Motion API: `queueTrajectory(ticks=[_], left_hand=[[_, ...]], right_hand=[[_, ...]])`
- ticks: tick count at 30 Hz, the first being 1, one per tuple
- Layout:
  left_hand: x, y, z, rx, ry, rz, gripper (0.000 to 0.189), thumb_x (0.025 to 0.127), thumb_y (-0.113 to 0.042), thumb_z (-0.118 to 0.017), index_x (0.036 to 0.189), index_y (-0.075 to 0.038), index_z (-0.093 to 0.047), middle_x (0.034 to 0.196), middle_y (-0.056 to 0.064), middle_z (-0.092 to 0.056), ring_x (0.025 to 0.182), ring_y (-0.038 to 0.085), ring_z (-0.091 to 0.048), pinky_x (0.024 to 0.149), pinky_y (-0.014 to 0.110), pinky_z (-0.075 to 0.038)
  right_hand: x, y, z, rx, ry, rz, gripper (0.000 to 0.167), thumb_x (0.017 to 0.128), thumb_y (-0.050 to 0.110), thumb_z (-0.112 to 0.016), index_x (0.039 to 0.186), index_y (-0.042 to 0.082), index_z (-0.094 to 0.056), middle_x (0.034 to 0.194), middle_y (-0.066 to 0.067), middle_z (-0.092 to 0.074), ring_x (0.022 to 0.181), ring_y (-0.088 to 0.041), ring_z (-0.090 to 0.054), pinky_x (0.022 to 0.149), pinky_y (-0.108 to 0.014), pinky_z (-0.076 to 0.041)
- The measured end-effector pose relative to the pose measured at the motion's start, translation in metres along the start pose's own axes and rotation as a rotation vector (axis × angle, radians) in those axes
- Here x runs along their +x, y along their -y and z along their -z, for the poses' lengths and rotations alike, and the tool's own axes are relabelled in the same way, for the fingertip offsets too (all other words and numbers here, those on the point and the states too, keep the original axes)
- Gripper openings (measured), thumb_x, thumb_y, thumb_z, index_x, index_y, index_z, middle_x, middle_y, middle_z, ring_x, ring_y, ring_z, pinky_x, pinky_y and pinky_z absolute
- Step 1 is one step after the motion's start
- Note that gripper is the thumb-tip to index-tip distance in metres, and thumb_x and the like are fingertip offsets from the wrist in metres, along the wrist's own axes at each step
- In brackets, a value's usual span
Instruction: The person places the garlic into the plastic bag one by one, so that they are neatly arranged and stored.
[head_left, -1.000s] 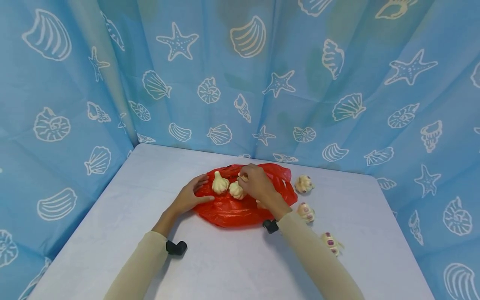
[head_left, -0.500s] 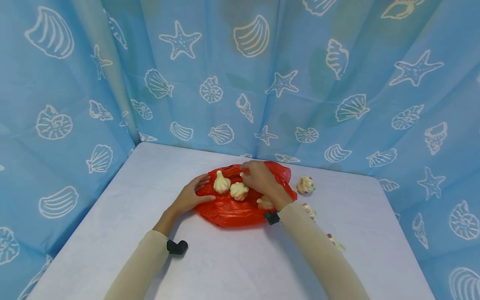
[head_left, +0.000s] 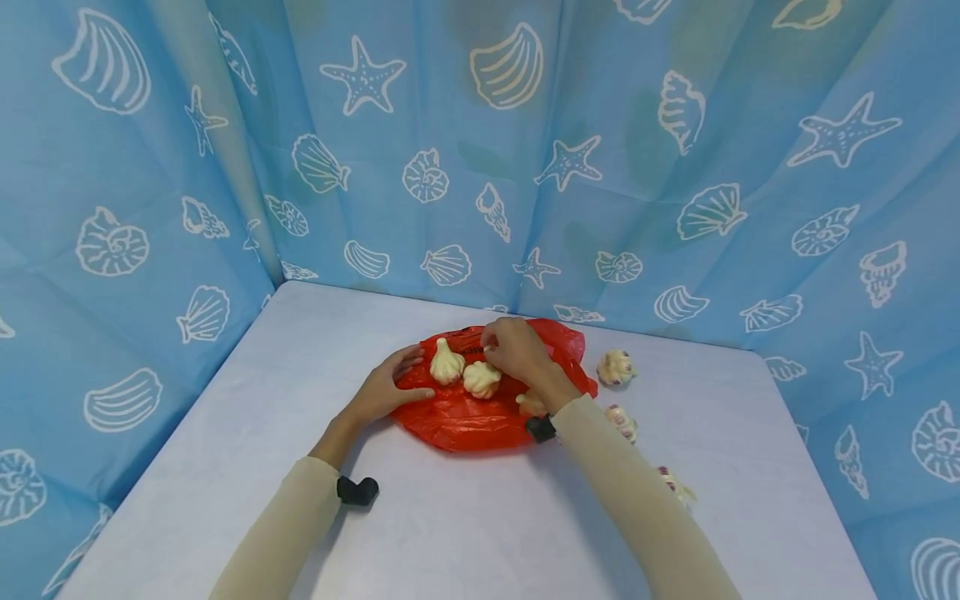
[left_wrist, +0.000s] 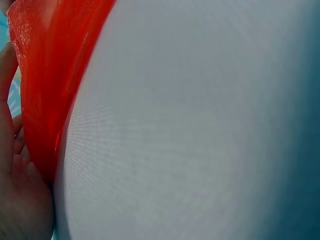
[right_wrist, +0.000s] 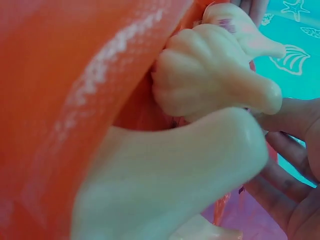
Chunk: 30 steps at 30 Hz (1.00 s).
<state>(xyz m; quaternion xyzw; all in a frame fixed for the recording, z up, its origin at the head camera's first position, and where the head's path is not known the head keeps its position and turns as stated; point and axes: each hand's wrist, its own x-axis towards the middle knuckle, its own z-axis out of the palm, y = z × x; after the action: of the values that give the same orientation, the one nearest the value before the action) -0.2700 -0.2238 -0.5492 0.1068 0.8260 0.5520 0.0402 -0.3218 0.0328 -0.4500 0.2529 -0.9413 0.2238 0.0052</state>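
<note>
A crumpled red plastic bag (head_left: pixel 465 427) lies near the back of the table. My left hand (head_left: pixel 381 388) touches its left end, thumb spread from the fingers. Two pale garlic bulbs, a left one (head_left: pixel 447 364) and a middle one (head_left: pixel 482 380), sit on the bag. Another bulb (head_left: pixel 531 405) lies by my right wrist. My right hand (head_left: pixel 516 348) reaches over the bag, fingers bent down at a garlic bulb that is mostly hidden; a pale bit shows at the fingertips. In the right wrist view, large bulbs (right_wrist: pixel 195 72) partly block the right hand (right_wrist: pixel 302 200).
Right of the bag, three garlic bulbs with purple marks stand in a loose row: a far one (head_left: pixel 617 368), a middle one (head_left: pixel 621 422) and a near one (head_left: pixel 676 485) beside the right sleeve. A blue shell-print curtain (head_left: pixel 450 108) borders the white table (head_left: pixel 450 525).
My right hand has shifted slightly, and its fingers now cover more of the bulb beneath them. My left hand stays at the bag's left end. The view has shifted slightly.
</note>
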Motion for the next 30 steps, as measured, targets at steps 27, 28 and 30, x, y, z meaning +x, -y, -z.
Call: queueTrajectory(ticks=[27,28,30], left_hand=[[0.001,-0.003,-0.001,0.042,-0.011,0.024,0.087,0.077,-0.037,-0.083,0.149,-0.019,-0.037,0.145,0.001,-0.047,0.135,0.025,-0.042,0.105,0.045,-0.041],[0.001,-0.003,-0.001,0.045,-0.011,0.026,0.087,0.076,-0.038,-0.083,0.149,-0.019,-0.038,0.144,0.001,-0.048,0.135,0.025,-0.042,0.105,0.045,-0.042],[0.001,-0.002,-0.002,0.046,-0.009,0.025,0.088,0.076,-0.039,-0.083,0.149,-0.018,-0.037,0.145,0.001,-0.047,0.135,0.025,-0.042,0.105,0.045,-0.042]], right_hand=[[-0.027,-0.027,0.012,-0.005,-0.109,-0.031,0.003,0.081,0.006,-0.070,0.083,0.005,-0.070,0.081,-0.005,-0.055,0.075,-0.021,-0.051,0.065,-0.030,-0.048],[-0.027,-0.027,0.011,-0.006,-0.107,-0.036,0.004,0.081,0.007,-0.071,0.084,0.005,-0.070,0.082,-0.004,-0.055,0.076,-0.021,-0.051,0.065,-0.030,-0.049],[-0.029,-0.026,0.011,-0.012,-0.111,-0.034,0.006,0.080,0.008,-0.073,0.085,0.006,-0.070,0.084,-0.004,-0.055,0.077,-0.020,-0.051,0.066,-0.029,-0.050]])
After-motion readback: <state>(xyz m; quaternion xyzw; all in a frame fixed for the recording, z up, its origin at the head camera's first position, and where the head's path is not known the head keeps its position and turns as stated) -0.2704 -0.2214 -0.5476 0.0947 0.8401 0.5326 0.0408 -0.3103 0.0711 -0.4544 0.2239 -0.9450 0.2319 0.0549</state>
